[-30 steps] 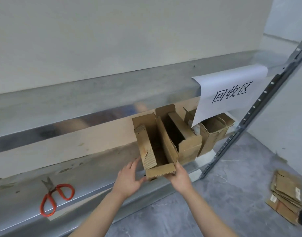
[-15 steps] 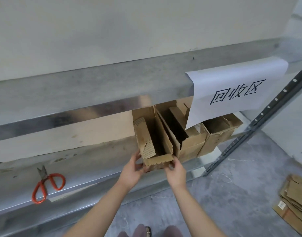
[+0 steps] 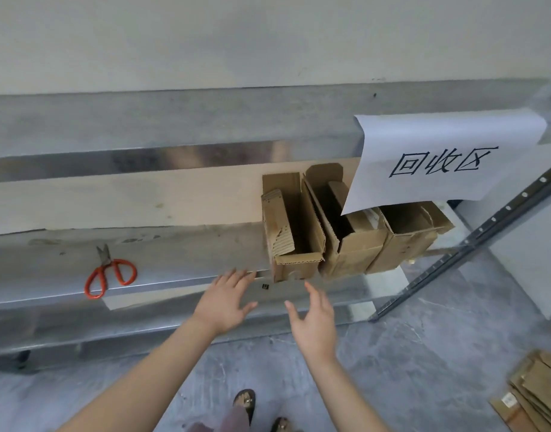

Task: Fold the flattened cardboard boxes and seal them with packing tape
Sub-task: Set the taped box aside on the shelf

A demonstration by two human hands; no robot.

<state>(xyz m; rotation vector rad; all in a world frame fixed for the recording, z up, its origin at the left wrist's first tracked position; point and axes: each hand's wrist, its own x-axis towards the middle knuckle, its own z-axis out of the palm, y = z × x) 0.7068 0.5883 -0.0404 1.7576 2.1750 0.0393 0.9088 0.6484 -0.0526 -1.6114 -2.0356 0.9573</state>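
**Hands off the box: both open, box left standing on the shelf**

Left hand and right hand are both empty, fingers spread and relaxed. They hover just in front of the shelf edge and touch nothing. Half a second ago both gripped the near end of the folded cardboard box. Now they have let go and pulled back toward the body. The left hand sits at 7 o'clock of the box, the right at 6 o'clock, with a clear gap between both hands and the cardboard.

The box stands on the metal shelf with its top open. A torn flap showing bare corrugation hangs down inside its left wall. A second ago it sat crooked at the shelf edge in the hands. Now it is in line with the row, and its right wall touches the second box at 3 o'clock. The third box is beyond that, also open-topped. Both neighbours are partly covered by the white paper sign with black handwritten characters, which hangs off the upper shelf lip at 1 o'clock of frame.

The view has shifted since the earlier frames, so the rest of the scene sits differently in frame. Orange-handled scissors lie flat on the shelf at 9 o'clock, well apart from the boxes, handles toward the front edge. A stack of flattened boxes lies on the grey floor at 4 o'clock, cut by the frame edge. The perforated shelf post slants down at 3 o'clock. Sandalled feet are at 6 o'clock.
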